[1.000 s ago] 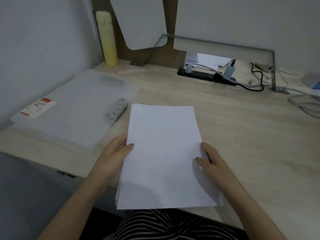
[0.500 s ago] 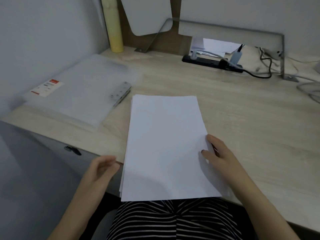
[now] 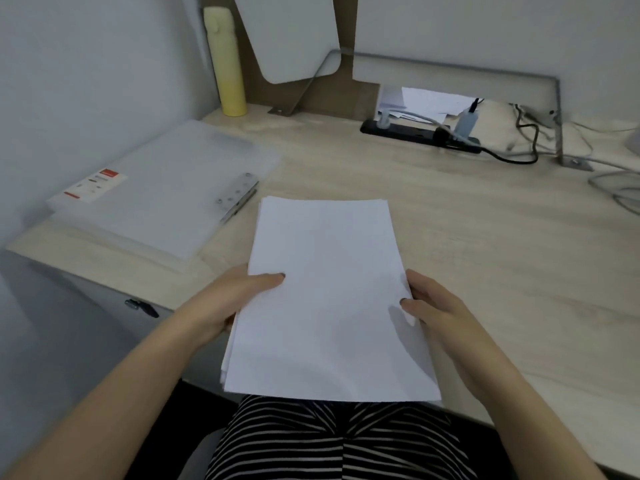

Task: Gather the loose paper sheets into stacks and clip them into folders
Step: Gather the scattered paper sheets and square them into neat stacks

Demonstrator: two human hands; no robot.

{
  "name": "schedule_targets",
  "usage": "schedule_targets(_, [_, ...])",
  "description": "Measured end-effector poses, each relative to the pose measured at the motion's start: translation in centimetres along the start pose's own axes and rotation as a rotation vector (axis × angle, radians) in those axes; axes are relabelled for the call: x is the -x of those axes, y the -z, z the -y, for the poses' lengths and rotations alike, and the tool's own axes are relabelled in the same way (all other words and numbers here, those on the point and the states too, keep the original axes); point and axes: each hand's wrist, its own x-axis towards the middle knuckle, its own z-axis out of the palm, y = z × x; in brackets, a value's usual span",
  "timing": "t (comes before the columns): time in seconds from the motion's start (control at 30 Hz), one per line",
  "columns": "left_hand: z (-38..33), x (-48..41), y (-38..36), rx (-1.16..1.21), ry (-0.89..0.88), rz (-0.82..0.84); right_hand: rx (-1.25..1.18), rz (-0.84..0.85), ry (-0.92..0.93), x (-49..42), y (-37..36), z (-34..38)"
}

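Returned left hand [image 3: 228, 299] to the paper stack [image 3: 325, 299], gripping its left edge. Gripping the right edge with right hand [image 3: 440, 310], overhanging the surface [image 3: 485, 237].

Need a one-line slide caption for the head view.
Left hand and right hand grip a white paper stack overhanging the desk edge, translucent clip folder to its left.

Forearms [image 3: 114, 393] are left bare up to the frame edge. Dark-polished thumbnails [image 3: 282, 276] are noted on the left hand [image 3: 235, 299] and right hand [image 3: 440, 311]. A black-and-white striped garment [image 3: 332, 441], narrow horizontal bands, is worn over the lap.
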Motion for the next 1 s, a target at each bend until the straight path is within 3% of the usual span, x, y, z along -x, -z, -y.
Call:
schedule_targets(0.13, [-0.5, -0.9, -2.4, -0.017, -0.295, -0.207, -0.020, -0.027, -0.028, -0.9, 1.8, 0.1])
schedule_targets(0.27, [-2.4, -0.6, -4.6, 0.077, -0.569, -0.130, -0.184, -0.014, -0.006, -2.6, 4.7, 2.1])
schedule_targets(0.4, [-6.0, -0.9, -6.2, 0.174, -0.779, -0.064, -0.304, -0.044, 0.217, -3.0, 7.1, 6.8])
schedule_targets(0.53, [-10.7, -2.0, -7.9, 0.290, -0.840, -0.023, -0.303, -0.074, 0.383, -2.7, 9.9, 10.0])
schedule_targets(0.67, [-13.0, -3.1, -9.8, 0.375, -0.811, 0.005, -0.221, -0.054, 0.360, -2.8, 11.2, 9.2])
schedule_targets(0.9, [-15.7, -2.5, -11.6, 0.369, -0.859, 0.071, -0.343, -0.074, 0.474, -2.0, 13.1, 10.4])
schedule_targets(1.0, [-14.8, -2.7, -11.3, 0.313, -0.852, 0.067, -0.363, -0.069, 0.443, -2.0, 13.3, 9.5])
